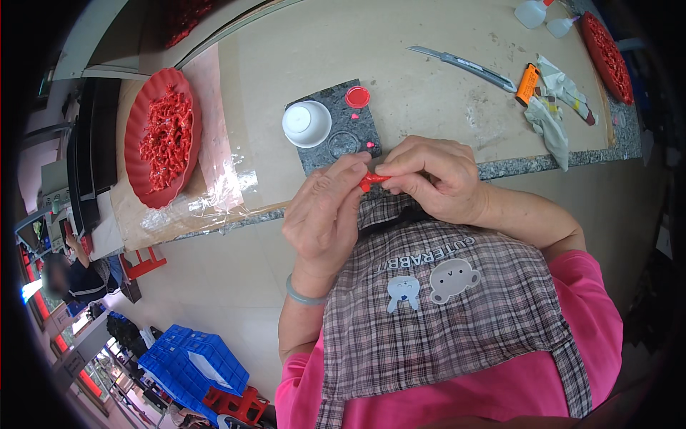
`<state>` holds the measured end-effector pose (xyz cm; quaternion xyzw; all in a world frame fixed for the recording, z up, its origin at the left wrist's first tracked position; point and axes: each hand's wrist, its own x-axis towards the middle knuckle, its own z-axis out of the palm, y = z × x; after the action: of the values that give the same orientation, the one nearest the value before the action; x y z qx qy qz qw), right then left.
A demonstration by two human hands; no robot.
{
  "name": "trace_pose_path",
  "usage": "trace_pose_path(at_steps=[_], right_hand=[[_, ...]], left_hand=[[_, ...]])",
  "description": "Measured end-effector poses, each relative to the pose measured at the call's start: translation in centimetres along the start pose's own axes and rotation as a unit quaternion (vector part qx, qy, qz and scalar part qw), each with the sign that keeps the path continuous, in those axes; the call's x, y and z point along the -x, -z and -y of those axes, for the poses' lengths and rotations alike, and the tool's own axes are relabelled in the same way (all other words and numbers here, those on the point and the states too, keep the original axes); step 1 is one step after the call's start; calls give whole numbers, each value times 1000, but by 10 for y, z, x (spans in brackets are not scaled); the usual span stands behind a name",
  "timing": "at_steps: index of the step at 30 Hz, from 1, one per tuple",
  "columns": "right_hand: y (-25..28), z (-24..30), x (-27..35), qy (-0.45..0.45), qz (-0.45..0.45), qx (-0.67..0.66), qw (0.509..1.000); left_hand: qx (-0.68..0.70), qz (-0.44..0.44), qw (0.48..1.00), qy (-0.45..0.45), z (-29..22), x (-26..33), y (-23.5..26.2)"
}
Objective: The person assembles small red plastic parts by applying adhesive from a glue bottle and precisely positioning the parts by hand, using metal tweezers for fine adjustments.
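Note:
Both my hands meet over a checked apron (457,314) at the table's near edge. My left hand (325,211) and my right hand (436,179) pinch one small red piece (371,179) between their fingertips. Just beyond them lies a dark stone tile (361,132) with a white cup (306,123), a red cap (357,96), a clear ring (344,144) and small pink dots on it.
A red tray (139,139) heaped with small red pieces sits at the left on clear film. A utility knife (464,66), an orange tube (527,83), a crumpled rag (554,118), white bottles (532,13) and another red tray (607,57) lie far right. Blue crates (193,361) stand on the floor.

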<state>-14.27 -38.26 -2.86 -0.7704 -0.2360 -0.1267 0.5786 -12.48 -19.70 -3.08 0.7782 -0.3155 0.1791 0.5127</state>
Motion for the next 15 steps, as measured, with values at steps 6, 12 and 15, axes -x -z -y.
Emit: trace_pose_path(at_steps=[6, 12, 15], right_hand=[[7, -19, -6, 224, 4, 106, 969], [18, -28, -12, 322, 25, 148, 935], [23, -25, -14, 334, 53, 150, 929]], left_hand=[[78, 25, 987, 138, -11, 2, 5], [146, 57, 953, 259, -20, -3, 11], [150, 62, 949, 270, -21, -1, 9]])
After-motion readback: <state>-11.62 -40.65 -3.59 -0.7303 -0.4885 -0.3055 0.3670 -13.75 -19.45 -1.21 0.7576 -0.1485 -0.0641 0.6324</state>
